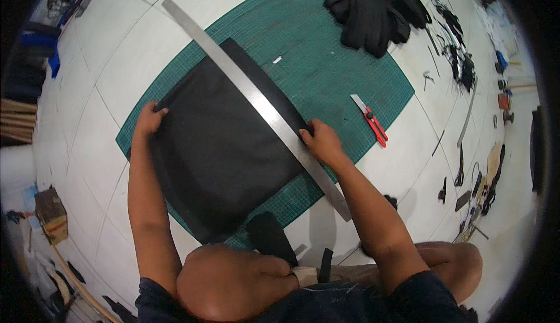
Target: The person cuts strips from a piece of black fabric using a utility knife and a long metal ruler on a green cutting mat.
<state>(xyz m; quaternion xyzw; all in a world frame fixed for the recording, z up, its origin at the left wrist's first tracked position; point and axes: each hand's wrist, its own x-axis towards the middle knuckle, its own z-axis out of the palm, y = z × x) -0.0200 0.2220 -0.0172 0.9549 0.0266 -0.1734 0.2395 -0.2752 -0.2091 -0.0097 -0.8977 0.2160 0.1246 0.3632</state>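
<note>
A large sheet of black fabric (210, 142) lies over the left part of a green cutting mat (315, 43). Across the sheet, slanting from upper left to lower right, rests a long metal ruler (256, 98). At the sheet's left edge my left hand (150, 119) pinches the fabric. My right hand (321, 140) has its fingers closed on the fabric's right edge, with the thumb against or just beside the ruler. Farther right, a red utility knife (371, 123) with its blade out lies on the mat, touched by neither hand.
A pile of black fabric strips (376, 14) covers the mat's far right corner. Black scraps (455, 49) and thin strips litter the white tiled floor (105, 130) to the right. A small dark fabric piece (269, 235) lies by my knee. A cardboard box (51, 212) stands at left.
</note>
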